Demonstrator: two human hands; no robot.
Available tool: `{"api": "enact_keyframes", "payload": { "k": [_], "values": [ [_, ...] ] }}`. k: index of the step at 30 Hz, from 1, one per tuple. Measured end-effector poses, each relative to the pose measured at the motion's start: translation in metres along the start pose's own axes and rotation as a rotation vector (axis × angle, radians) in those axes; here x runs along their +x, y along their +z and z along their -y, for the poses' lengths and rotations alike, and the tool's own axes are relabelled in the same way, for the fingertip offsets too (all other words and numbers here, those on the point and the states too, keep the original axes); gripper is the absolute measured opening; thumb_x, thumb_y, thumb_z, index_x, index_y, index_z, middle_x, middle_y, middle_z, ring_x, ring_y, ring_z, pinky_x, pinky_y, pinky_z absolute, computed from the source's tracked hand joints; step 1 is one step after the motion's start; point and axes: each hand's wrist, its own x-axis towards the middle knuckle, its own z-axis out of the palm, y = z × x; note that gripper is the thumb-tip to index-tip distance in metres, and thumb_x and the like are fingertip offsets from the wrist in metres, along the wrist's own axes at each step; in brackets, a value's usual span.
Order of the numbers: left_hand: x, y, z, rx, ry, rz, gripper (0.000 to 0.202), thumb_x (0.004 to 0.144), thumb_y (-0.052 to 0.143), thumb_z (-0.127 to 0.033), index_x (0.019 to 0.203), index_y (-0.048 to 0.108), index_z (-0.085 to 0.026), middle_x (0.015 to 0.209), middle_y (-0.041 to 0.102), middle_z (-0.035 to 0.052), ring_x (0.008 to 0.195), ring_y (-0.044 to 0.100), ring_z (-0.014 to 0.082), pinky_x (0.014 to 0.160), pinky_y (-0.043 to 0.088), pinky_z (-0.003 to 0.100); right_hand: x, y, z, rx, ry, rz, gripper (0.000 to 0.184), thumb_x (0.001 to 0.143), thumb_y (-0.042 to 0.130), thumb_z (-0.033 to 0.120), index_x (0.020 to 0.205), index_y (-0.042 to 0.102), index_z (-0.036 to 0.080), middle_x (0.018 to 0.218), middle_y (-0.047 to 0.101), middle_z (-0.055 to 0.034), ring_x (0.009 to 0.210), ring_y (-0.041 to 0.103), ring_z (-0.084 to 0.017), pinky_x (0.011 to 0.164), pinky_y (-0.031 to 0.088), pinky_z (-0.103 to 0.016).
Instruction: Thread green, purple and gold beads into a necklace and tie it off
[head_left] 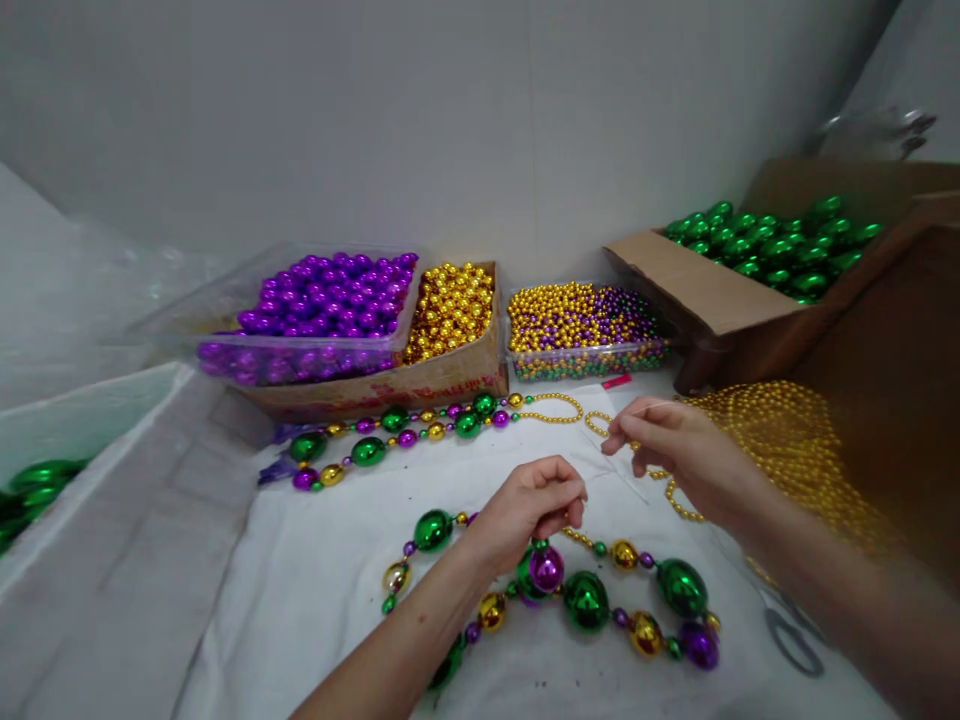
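My left hand (536, 505) is closed, thumb and fingers pinched together above a bead strand. Whatever is between its fingertips is too small to make out. Below it lies the strand of large green, gold and purple beads (586, 601), partly hidden by my wrist and forearm. My right hand (667, 445) hovers to the right and slightly farther away, its thumb and index finger close together in a pinch. A faint thin line, perhaps thread, shows near it, but what the fingers hold is unclear. Near that hand is a chain of small gold beads (684, 505).
Behind stand a tub of purple beads (330, 300), a box of gold beads (454, 305), a tub of small mixed beads (581, 320) and a carton (712, 285) with green beads. Another bead strand (407, 438) lies across the cloth. Scissors (795, 640) rest at right, beside heaped gold chains (787, 430).
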Motion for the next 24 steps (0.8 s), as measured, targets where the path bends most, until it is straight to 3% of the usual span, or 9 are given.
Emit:
{"api": "enact_keyframes", "payload": {
  "k": [4, 6, 11, 13, 17, 24],
  "values": [
    [0.002, 0.001, 0.001, 0.143, -0.062, 0.035, 0.026, 0.079, 0.059, -0.034, 0.080, 0.051, -0.009, 0.061, 0.052, 0.0006, 0.045, 0.034, 0.0022, 0.042, 0.016, 0.016, -0.008, -0.031, -0.022, 0.105, 0.094, -0.172, 0.030, 0.075, 0.066, 0.041, 0.083, 0.055, 0.014, 0.080, 0.062, -0.0059, 0.071, 0.056, -0.012, 0.052, 0.040, -0.019],
    [0.009, 0.002, 0.005, 0.184, -0.111, 0.043, 0.025, 0.078, 0.059, -0.033, 0.079, 0.051, -0.009, 0.059, 0.052, 0.0003, 0.044, 0.033, 0.0022, 0.041, 0.016, 0.016, -0.027, -0.057, -0.043, -0.053, 0.122, -0.245, 0.032, 0.078, 0.059, 0.045, 0.086, 0.056, 0.014, 0.082, 0.061, -0.0064, 0.073, 0.056, -0.014, 0.056, 0.041, -0.022],
    [0.028, 0.007, 0.013, 0.207, -0.188, 0.058, 0.023, 0.075, 0.059, -0.031, 0.076, 0.052, -0.009, 0.058, 0.052, -0.0002, 0.041, 0.028, 0.0014, 0.040, 0.013, 0.016, -0.122, -0.121, -0.117, -1.172, 0.204, -0.392, 0.023, 0.084, 0.046, 0.033, 0.082, 0.062, 0.016, 0.085, 0.060, -0.0091, 0.081, 0.053, -0.020, 0.072, 0.041, -0.031],
    [0.032, 0.007, 0.013, 0.195, -0.208, 0.061, 0.022, 0.074, 0.060, -0.030, 0.076, 0.052, -0.009, 0.058, 0.052, -0.0005, 0.042, 0.029, 0.0013, 0.040, 0.013, 0.016, -0.159, -0.136, -0.147, -1.428, 0.212, -0.426, 0.019, 0.082, 0.044, 0.022, 0.083, 0.062, 0.016, 0.089, 0.058, -0.0106, 0.087, 0.052, -0.021, 0.076, 0.040, -0.031],
    [0.033, 0.005, 0.011, 0.169, -0.224, 0.046, 0.023, 0.074, 0.060, -0.030, 0.075, 0.052, -0.009, 0.060, 0.051, -0.0008, 0.041, 0.027, 0.0006, 0.040, 0.011, 0.016, -0.192, -0.146, -0.181, -1.658, 0.183, -0.404, 0.025, 0.084, 0.037, 0.010, 0.093, 0.060, 0.015, 0.087, 0.057, -0.0115, 0.086, 0.051, -0.022, 0.078, 0.041, -0.033],
    [0.030, -0.002, 0.013, 0.097, -0.236, 0.056, 0.023, 0.073, 0.060, -0.029, 0.078, 0.051, -0.008, 0.062, 0.052, -0.0002, 0.040, 0.025, -0.0002, 0.040, 0.007, 0.017, -0.171, -0.132, -0.178, -1.717, 0.153, -0.395, 0.035, 0.081, 0.042, 0.012, 0.112, 0.054, 0.017, 0.096, 0.058, -0.0118, 0.087, 0.055, -0.023, 0.075, 0.044, -0.033]
  ]
}}
